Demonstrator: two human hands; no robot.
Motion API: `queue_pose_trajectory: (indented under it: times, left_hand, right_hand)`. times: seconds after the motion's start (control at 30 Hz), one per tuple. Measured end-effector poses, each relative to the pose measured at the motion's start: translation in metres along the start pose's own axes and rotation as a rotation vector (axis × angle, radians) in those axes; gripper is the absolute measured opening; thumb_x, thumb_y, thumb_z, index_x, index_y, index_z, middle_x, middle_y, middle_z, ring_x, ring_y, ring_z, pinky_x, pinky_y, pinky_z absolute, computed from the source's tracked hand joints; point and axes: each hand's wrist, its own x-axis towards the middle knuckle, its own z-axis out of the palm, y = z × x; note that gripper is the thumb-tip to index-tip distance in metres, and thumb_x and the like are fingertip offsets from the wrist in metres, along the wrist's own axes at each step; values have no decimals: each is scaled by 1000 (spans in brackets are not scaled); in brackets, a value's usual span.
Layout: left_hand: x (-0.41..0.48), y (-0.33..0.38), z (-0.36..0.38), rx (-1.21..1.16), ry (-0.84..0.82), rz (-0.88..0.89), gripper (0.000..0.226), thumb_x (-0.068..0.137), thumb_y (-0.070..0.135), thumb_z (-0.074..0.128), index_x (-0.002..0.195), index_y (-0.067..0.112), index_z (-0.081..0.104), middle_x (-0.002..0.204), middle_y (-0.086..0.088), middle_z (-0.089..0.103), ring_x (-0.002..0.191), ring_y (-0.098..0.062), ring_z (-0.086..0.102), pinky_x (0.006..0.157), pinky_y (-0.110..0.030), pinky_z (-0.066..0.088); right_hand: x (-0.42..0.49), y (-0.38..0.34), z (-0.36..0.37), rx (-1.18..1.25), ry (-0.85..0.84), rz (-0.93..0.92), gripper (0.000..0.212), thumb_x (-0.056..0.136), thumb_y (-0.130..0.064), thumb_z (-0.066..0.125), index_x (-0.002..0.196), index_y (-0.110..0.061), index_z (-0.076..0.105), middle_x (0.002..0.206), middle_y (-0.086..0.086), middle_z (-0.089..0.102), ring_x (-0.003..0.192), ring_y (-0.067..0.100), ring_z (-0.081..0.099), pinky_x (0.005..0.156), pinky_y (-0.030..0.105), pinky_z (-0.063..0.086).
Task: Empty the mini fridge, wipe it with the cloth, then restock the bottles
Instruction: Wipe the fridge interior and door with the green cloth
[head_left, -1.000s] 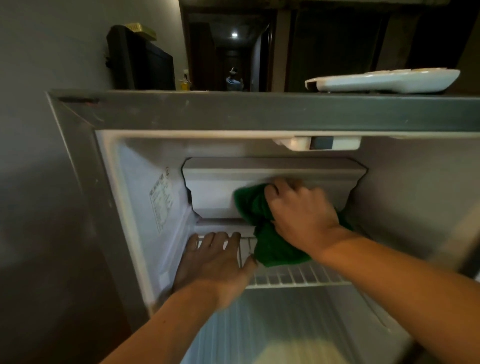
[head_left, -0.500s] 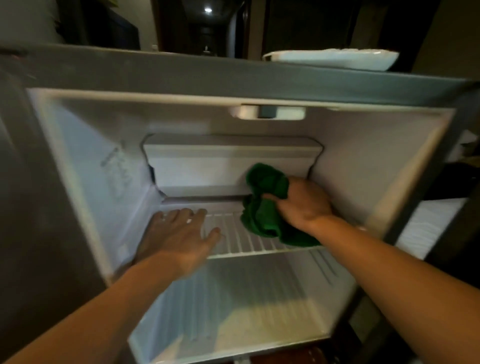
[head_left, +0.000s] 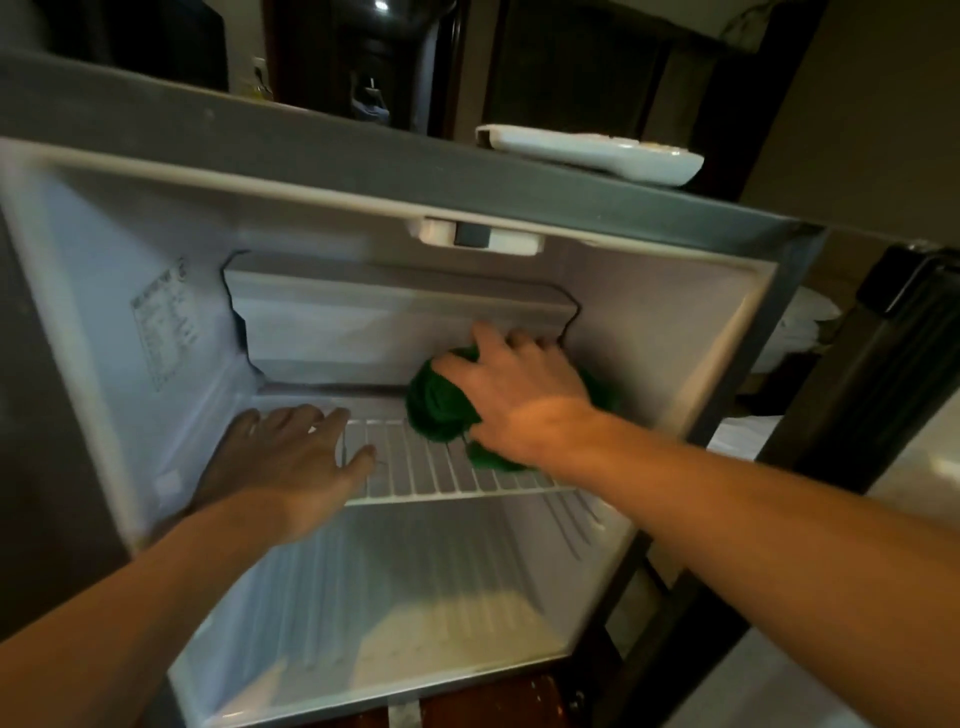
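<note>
Cloth (head_left: 441, 410) — half hidden under rt hand (head_left: 519, 400)

The mini fridge (head_left: 701, 332) stood open with both arms reaching inside: the left hand (head_left: 291, 457) lay flat, fingers spread, on the left end of the white wire shelf (head_left: 441, 473), while the right hand (head_left: 519, 395) pressed a bunched green cloth (head_left: 436, 410) against the shelf's back right part, just below the white freezer compartment (head_left: 389, 317). The space under the shelf held nothing visible but the ribbed back wall and pale floor. On the fridge's grey top lay a white remote control (head_left: 592, 153), and a label (head_left: 161, 327) was stuck to the left inner wall, its print too blurred to read.
</note>
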Motion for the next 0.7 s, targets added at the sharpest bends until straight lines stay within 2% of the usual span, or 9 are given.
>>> queue_pose_trajectory:
  times: [0.1, 0.2, 0.23, 0.3, 0.37, 0.47, 0.53, 0.6, 0.7]
  left_hand:
    - [-1, 1, -1, -12, -12, -7, 70, 95, 65, 12, 156, 30, 9, 164, 2, 15, 149, -20, 16, 120, -41, 13]
    - [-2, 1, 0, -2, -5, -17, 71, 95, 65, 12, 156, 29, 10, 164, 2, 15, 149, -20, 16, 120, -41, 12]
    - [-2, 1, -1, -5, -16, -17, 71, 95, 64, 12, 156, 29, 10, 164, 2, 15, 149, -19, 16, 120, -41, 12]
    - [-1, 2, 0, 1, -12, -16, 70, 95, 64, 11, 156, 30, 10, 163, 3, 16, 149, -18, 16, 120, -40, 13]
    - [0, 2, -1, -3, 0, -21, 69, 95, 64, 12, 156, 30, 10, 163, 3, 16, 149, -18, 17, 120, -40, 14]
    - [-2, 4, -3, -19, -15, -16, 69, 96, 64, 14, 156, 30, 11, 163, 3, 17, 149, -18, 17, 119, -39, 13]
    - [-1, 4, -2, -13, -12, -19, 70, 95, 65, 13, 156, 29, 11, 163, 2, 17, 149, -19, 18, 119, -40, 14]
    - [1, 3, -1, 4, -7, -6, 72, 94, 65, 12, 156, 28, 13, 163, 1, 18, 148, -19, 19, 118, -41, 16]
    - [3, 4, 0, 13, -1, -12, 71, 95, 65, 12, 156, 29, 14, 163, 1, 19, 148, -19, 21, 118, -40, 17]
  right_hand:
    - [-2, 38, -29, -453, 33, -95, 43, 97, -21, 45, 140, -23, 42, 149, 17, 29, 129, 41, 36, 103, 49, 31]
    - [-9, 65, -33, -721, 226, -32, 40, 83, -20, 56, 122, -27, 61, 133, 12, 55, 114, 38, 54, 92, 43, 45]
    - [-10, 62, -32, -737, 228, 13, 41, 80, -21, 53, 119, -30, 63, 128, 10, 59, 109, 36, 58, 89, 41, 47]
    - [-12, 51, -17, -600, 161, 131, 49, 87, -18, 43, 135, -24, 47, 138, 17, 45, 115, 41, 51, 94, 44, 41]
    - [-24, 32, 7, -348, 20, 197, 53, 89, -18, 53, 140, -18, 37, 137, 23, 40, 112, 43, 49, 93, 49, 40]
    - [-48, 19, 38, -436, -17, 81, 45, 71, -16, 69, 114, -23, 65, 110, 17, 62, 78, 37, 61, 71, 47, 51]
    - [-37, 29, 18, -471, 14, 14, 43, 79, -19, 65, 121, -24, 61, 123, 18, 57, 92, 42, 60, 81, 52, 48]
    - [-17, 50, -14, -453, 62, 27, 47, 95, -16, 35, 141, -23, 38, 149, 20, 28, 124, 48, 40, 100, 57, 34]
    - [-8, 58, -33, -453, 154, 157, 53, 94, -13, 21, 146, -24, 30, 154, 20, 18, 127, 48, 37, 100, 54, 35]
